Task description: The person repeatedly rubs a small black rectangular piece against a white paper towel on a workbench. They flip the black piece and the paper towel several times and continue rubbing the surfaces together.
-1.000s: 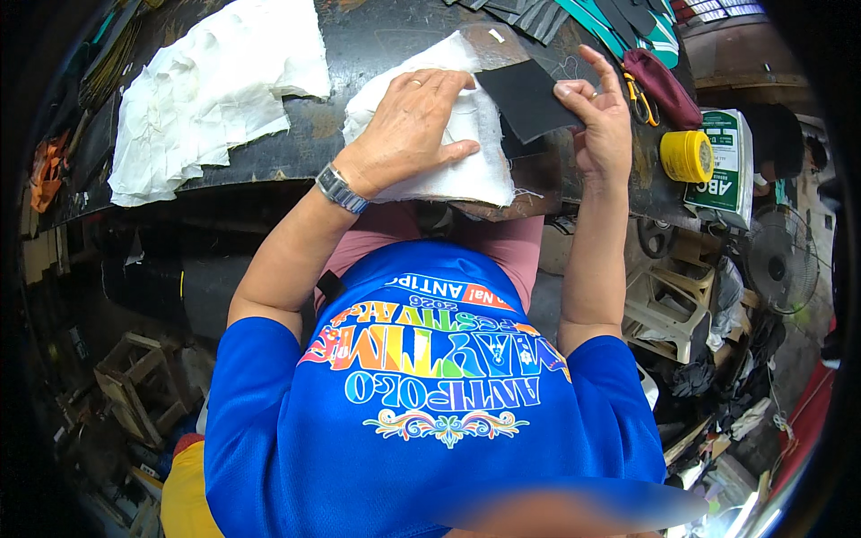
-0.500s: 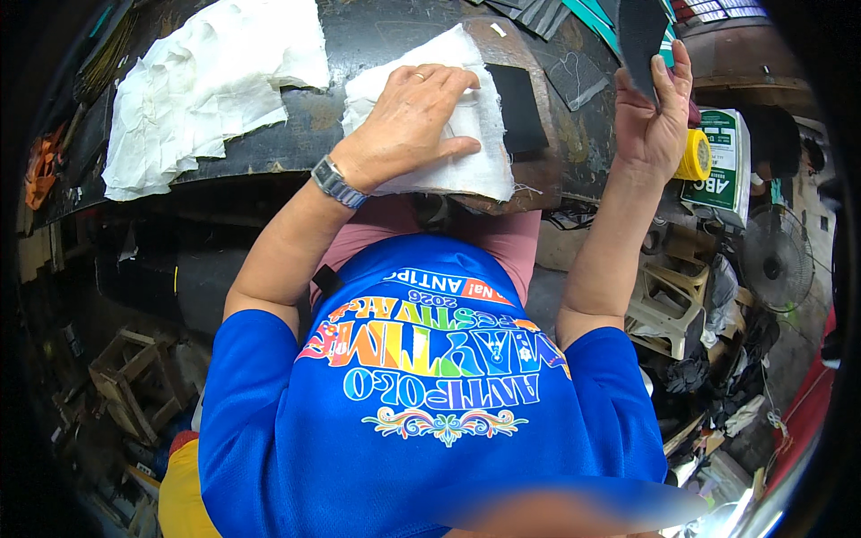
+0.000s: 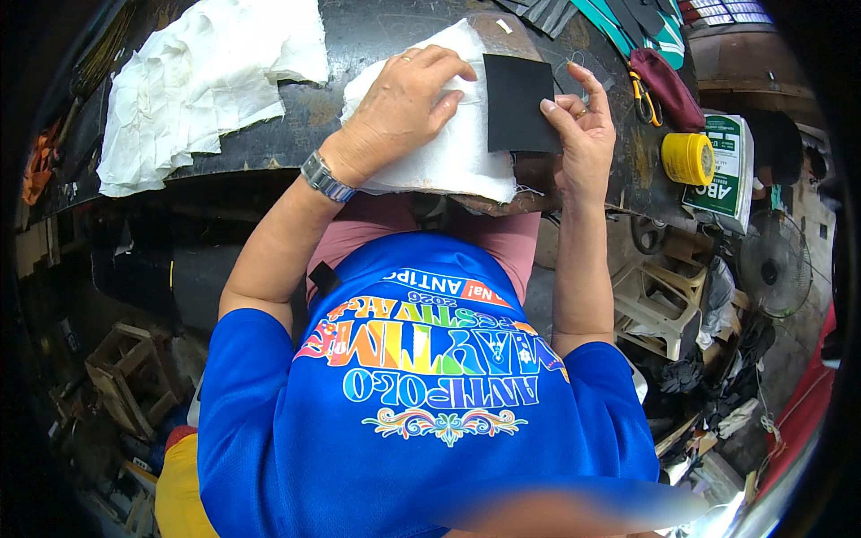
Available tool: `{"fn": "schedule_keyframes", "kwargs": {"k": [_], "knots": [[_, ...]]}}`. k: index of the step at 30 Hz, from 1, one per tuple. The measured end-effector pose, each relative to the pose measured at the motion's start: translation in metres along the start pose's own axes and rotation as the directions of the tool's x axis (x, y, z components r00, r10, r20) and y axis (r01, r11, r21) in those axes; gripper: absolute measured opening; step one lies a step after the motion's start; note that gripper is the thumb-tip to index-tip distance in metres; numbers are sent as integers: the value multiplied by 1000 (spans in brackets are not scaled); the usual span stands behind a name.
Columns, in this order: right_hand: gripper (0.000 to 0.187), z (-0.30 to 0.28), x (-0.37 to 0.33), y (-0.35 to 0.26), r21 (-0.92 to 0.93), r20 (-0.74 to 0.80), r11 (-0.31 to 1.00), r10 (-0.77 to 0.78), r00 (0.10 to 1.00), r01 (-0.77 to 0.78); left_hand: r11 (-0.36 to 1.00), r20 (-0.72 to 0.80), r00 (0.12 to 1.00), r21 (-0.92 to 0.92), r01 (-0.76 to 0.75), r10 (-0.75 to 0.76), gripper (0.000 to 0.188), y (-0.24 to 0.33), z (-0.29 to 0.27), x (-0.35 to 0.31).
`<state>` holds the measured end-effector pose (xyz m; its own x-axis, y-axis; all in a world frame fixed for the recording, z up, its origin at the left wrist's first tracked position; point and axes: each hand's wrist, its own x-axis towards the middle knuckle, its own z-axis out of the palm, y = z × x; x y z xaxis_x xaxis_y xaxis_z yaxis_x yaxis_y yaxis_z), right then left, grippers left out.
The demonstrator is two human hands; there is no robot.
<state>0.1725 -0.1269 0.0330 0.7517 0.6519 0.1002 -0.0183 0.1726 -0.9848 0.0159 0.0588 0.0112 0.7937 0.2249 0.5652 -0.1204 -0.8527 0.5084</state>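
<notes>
A stack of white cloth (image 3: 466,166) with frayed edges lies in front of me on the dark table. My left hand (image 3: 408,103), wearing a watch and a ring, is over this cloth with fingers bent and thumb apart, gripping nothing visible. At the cloth's right side is a flat black rectangular sheet (image 3: 520,103), its left edge overlapping the white cloth. My right hand (image 3: 585,134) pinches the sheet's right edge between thumb and fingers, with the index finger raised. Whatever lies under the black sheet is hidden.
More layered white cloth (image 3: 193,99) lies at the left of the table (image 3: 314,121). On the right are orange-handled scissors (image 3: 644,100), a maroon pouch (image 3: 668,90), a yellow round container (image 3: 688,160) and a green-and-white box (image 3: 728,166). Dark and teal pieces lie at the far right.
My right hand has come left and down from the far right, bringing a black sheet to the white cloth's right edge. My left hand has shifted slightly left, its fingers more bent.
</notes>
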Motion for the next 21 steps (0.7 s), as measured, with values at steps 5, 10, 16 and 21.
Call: {"fn": "schedule_keyframes", "kwargs": {"k": [5,10,16,21], "knots": [[60,-1,4,2,6,8,999,31,999,-31,999,64,997,28,45,-46,34,4,7,-4],[58,-2,6,6,10,4,999,47,999,-47,995,64,997,90,40,-46,45,4,11,-5],[58,-6,9,6,-21,44,997,69,997,-68,980,72,997,196,28,-43,50,5,17,-4],[56,-7,12,4,-41,29,995,88,996,-86,971,141,987,238,40,-76,51,8,15,-3]]}}
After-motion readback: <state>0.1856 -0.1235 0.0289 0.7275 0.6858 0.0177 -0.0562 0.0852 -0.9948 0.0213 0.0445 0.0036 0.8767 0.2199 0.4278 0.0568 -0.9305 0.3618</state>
